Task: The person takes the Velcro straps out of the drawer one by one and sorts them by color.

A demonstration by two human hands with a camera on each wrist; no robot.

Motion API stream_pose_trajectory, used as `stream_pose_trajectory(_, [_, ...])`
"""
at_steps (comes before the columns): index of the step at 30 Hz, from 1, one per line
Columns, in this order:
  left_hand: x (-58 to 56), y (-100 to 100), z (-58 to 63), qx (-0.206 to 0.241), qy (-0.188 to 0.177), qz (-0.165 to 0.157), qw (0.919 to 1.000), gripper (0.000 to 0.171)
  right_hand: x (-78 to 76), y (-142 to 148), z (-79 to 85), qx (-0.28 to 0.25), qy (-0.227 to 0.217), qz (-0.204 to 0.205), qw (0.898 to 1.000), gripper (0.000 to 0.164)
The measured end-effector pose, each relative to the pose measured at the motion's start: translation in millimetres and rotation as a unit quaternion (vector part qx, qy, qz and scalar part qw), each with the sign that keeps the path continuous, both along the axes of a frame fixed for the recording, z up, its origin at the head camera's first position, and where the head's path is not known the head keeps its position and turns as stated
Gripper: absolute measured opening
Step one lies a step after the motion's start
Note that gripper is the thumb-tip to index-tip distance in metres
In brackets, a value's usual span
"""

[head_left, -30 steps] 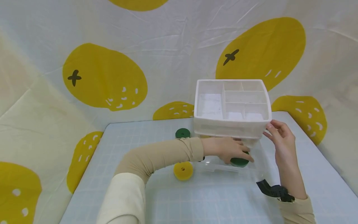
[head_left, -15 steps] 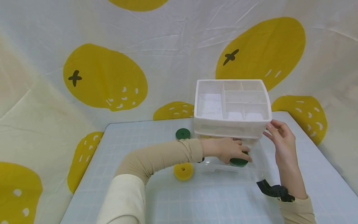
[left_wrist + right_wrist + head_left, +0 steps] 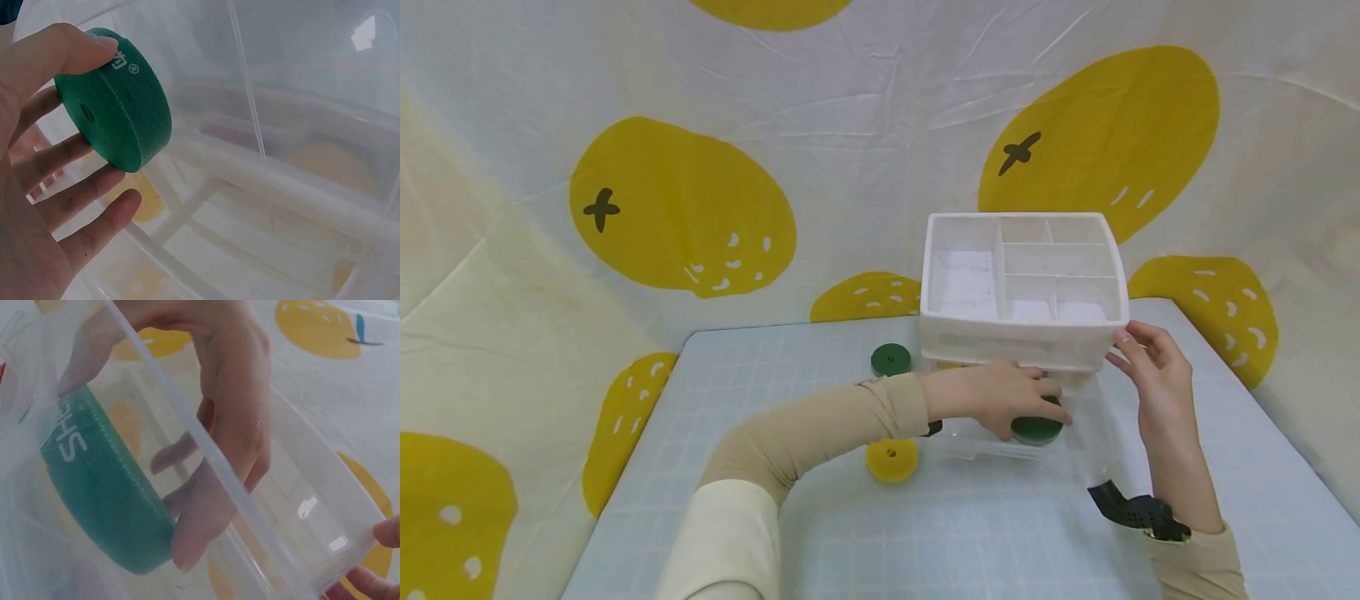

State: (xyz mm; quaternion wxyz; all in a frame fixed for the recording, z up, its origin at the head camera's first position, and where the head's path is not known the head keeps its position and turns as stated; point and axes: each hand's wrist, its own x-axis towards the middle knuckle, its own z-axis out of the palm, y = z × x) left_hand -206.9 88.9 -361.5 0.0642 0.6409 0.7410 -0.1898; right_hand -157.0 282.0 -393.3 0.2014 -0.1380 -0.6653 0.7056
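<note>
My left hand holds a green roll of fabric tape, its thumb on the printed outer face and its fingers at the other side. The roll is tilted in the left wrist view. Hand and roll are over a clear pulled-out drawer at the front of a white desk organizer. At the organizer's front right corner, my right hand grips the edge with thumb and fingertips. The right wrist view shows the green roll partly through the clear drawer wall.
Left of the organizer lie another green roll and a yellow roll, near my left forearm. The organizer's top has several compartments. A printed cloth hangs behind the gridded table surface.
My left hand and forearm have shifted slightly left, with the green roll moving along. The right hand keeps its place at the organizer's corner.
</note>
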Motion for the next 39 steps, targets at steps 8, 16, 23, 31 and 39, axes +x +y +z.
stream_pose_trajectory(8, [-3.3, -12, 2.2, 0.028, -0.019, 0.024, 0.9991, 0.069, 0.6, -1, 0.9, -0.003, 0.003, 0.002, 1.0, 0.037])
stream_pose_trajectory(16, [-2.1, -25, 4.7, 0.044, -0.039, 0.043, 0.9973, 0.068, 0.3, -2, 1.0, 0.001, -0.001, -0.004, 1.0, 0.037])
stream_pose_trajectory(23, [-1.4, -38, 7.2, 0.065, -0.039, 0.064, 0.9951, 0.067, 1.2, -2, 2.3, 0.006, -0.009, -0.005, 1.0, 0.044])
stream_pose_trajectory(31, [6.4, -56, 9.8, 0.102, -0.013, 0.085, 0.9911, 0.065, 1.5, -2, 3.2, 0.004, -0.017, -0.004, 1.0, 0.046])
stream_pose_trajectory(39, [15.6, -74, 4.8, 0.174, -0.038, 0.111, 0.9778, 0.064, 0.9, -2, 3.6, 0.002, -0.018, -0.005, 1.0, 0.047])
